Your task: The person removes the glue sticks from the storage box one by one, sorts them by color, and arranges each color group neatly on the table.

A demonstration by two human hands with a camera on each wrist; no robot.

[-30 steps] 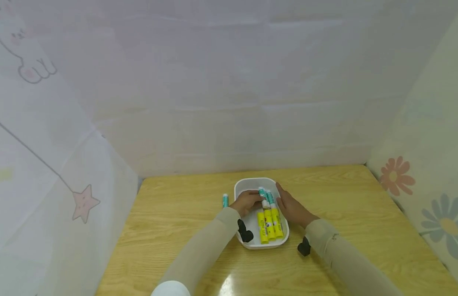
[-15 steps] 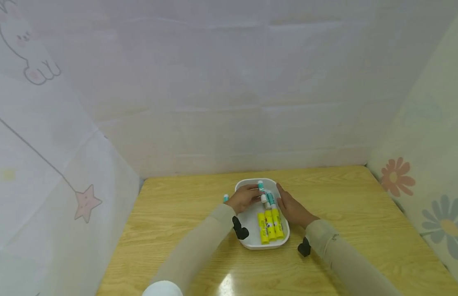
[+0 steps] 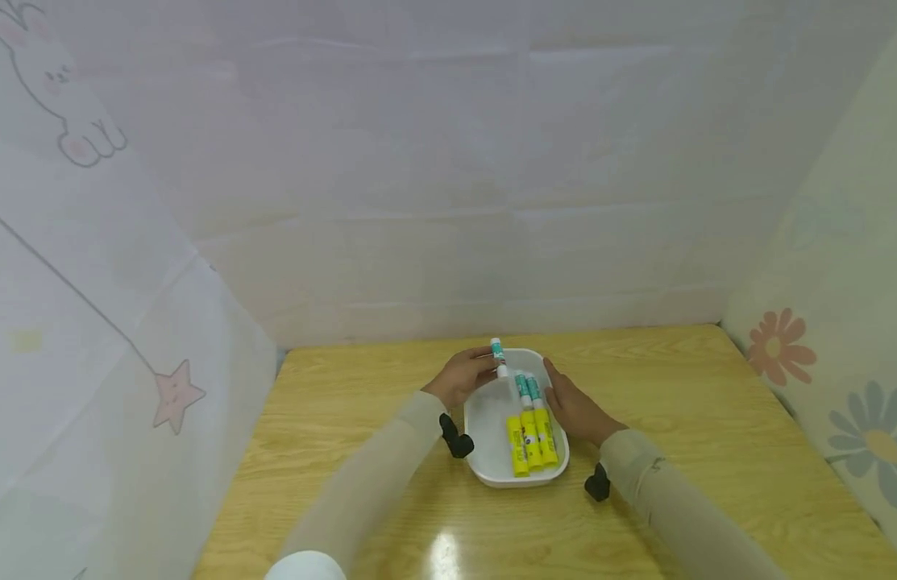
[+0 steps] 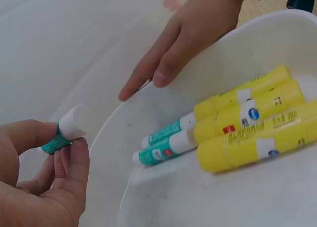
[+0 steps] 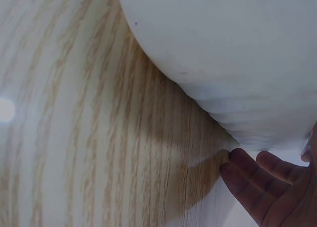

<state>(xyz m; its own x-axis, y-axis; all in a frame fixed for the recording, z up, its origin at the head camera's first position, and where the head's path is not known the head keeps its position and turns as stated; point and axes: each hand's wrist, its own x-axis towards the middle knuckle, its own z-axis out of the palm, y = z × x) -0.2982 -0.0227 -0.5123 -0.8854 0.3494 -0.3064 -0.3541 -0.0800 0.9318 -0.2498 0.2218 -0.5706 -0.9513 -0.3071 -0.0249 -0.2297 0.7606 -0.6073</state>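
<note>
My left hand (image 3: 460, 377) pinches a small teal glue stick with white ends (image 3: 498, 352) between thumb and fingers, above the far left rim of a white plastic bin (image 3: 480, 463). In the left wrist view the held glue stick (image 4: 72, 124) is tilted. Two similar teal glue sticks (image 4: 164, 150) lie side by side in the bin, ahead of several larger yellow glue sticks (image 4: 247, 133). Against the bin's right wall lies my right hand (image 3: 575, 409), its fingers extended along the outside and the thumb at the rim. The right wrist view shows these fingers (image 5: 252, 170) beside the bin's outer wall.
The bin stands on a wood-grain table (image 3: 346, 419). White printed sheets (image 3: 448, 201) close off the back and both sides. A dark wrist mount (image 3: 457, 439) sits on my left cuff, near the bin's left side.
My left hand has lifted the teal glue stick from inside the bin, up and leftward to the far left rim. The other glue stick standing left of the bin is now hidden. My right hand stays put.
</note>
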